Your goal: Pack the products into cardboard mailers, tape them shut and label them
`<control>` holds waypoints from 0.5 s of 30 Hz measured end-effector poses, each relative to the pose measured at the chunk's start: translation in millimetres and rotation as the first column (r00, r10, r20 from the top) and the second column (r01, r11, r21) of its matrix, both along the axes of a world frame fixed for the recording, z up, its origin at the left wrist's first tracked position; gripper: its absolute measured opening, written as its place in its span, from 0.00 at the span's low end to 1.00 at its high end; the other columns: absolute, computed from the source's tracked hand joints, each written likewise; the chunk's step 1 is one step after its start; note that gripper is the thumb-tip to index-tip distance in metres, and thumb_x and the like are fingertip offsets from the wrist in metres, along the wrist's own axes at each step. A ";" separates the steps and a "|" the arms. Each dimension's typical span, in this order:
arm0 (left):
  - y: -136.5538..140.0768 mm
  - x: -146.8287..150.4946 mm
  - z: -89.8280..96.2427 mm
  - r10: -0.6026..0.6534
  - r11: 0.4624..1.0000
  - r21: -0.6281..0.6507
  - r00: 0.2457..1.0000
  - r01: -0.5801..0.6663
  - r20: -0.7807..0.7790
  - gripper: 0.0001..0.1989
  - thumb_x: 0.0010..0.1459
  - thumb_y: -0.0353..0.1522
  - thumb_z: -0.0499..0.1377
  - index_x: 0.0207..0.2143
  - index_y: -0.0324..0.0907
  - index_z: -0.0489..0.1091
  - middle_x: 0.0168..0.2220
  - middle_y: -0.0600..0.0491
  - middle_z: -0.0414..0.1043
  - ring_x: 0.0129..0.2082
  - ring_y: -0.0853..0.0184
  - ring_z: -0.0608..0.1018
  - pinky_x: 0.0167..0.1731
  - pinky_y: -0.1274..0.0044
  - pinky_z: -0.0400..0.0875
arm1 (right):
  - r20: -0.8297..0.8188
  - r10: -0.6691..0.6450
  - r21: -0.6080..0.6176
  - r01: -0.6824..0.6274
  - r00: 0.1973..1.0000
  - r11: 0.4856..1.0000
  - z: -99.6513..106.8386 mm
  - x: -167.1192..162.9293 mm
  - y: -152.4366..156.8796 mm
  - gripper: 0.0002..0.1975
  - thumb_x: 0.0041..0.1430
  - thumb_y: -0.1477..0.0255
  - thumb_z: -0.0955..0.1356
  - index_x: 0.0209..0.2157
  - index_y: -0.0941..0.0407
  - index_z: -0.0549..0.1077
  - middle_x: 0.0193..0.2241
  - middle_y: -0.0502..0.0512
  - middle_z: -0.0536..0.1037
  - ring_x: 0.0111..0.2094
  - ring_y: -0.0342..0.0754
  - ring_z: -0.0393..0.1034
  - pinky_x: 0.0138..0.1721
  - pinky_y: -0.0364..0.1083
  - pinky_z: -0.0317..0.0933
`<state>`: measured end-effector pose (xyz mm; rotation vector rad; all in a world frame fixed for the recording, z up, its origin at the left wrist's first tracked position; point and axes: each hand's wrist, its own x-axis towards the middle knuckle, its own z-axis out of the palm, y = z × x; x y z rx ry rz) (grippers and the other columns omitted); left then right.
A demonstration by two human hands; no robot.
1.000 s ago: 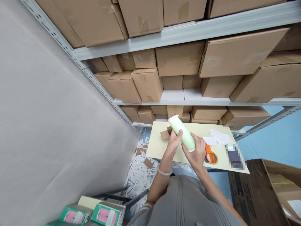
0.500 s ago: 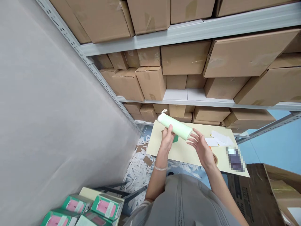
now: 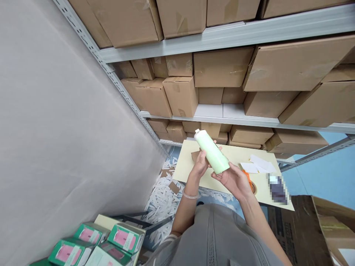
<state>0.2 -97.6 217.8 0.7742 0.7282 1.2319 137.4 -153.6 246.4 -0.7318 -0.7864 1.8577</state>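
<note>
A pale green cylinder with a white cap, a bottle (image 3: pixel 212 152), is held tilted above a cream table (image 3: pixel 185 168). My left hand (image 3: pixel 200 165) grips its middle from the left side. Under the lower end sits my right hand (image 3: pixel 233 179), palm up, fingers touching the base. An orange tape dispenser (image 3: pixel 249 180) lies on the table just behind my right hand, mostly hidden by it.
White paper slips (image 3: pixel 259 163) and a small brown cardboard piece (image 3: pixel 195 156) lie on the table. Metal shelves (image 3: pixel 235 35) packed with cardboard boxes stand behind. Green and pink boxes (image 3: pixel 122 238) sit at lower left, an open carton (image 3: pixel 307 229) at lower right. Paper scraps (image 3: pixel 163 199) litter the floor.
The bottle has swung from nearly level to a steeper tilt with its cap up. My right hand, open and apart from it half a second ago, has come back under its lower end.
</note>
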 end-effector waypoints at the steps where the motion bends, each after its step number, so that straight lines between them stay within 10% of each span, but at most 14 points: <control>1: 0.5 0.5 -2.3 -0.007 1.000 0.014 1.000 0.007 0.001 0.42 0.50 0.62 0.57 0.58 0.42 0.67 0.55 0.41 0.73 0.55 0.51 0.74 0.49 0.65 0.72 | 0.062 -0.051 0.059 0.047 0.997 0.997 -1.2 -0.7 -1.4 0.29 0.59 0.55 0.66 0.61 0.45 0.63 0.58 0.58 0.70 0.47 0.57 0.73 0.46 0.57 0.68; 7: 4.2 0.5 -13.2 0.077 0.992 0.098 0.997 -0.077 0.008 0.40 0.50 0.60 0.58 0.59 0.48 0.63 0.62 0.47 0.65 0.60 0.57 0.70 0.54 0.70 0.68 | 0.457 -0.450 0.427 0.255 0.767 0.868 -14.3 0.5 -2.1 0.42 0.48 0.60 0.75 0.63 0.46 0.58 0.54 0.57 0.69 0.52 0.56 0.67 0.50 0.54 0.66; 15: 0.5 3.3 -11.4 0.127 0.991 -0.057 0.987 -0.121 0.097 0.30 0.51 0.54 0.64 0.45 0.38 0.71 0.47 0.44 0.76 0.52 0.57 0.75 0.52 0.70 0.70 | 0.523 -0.742 0.775 0.129 0.420 0.619 -17.5 -4.8 -4.7 0.40 0.51 0.64 0.74 0.63 0.50 0.59 0.53 0.60 0.69 0.54 0.58 0.66 0.53 0.58 0.63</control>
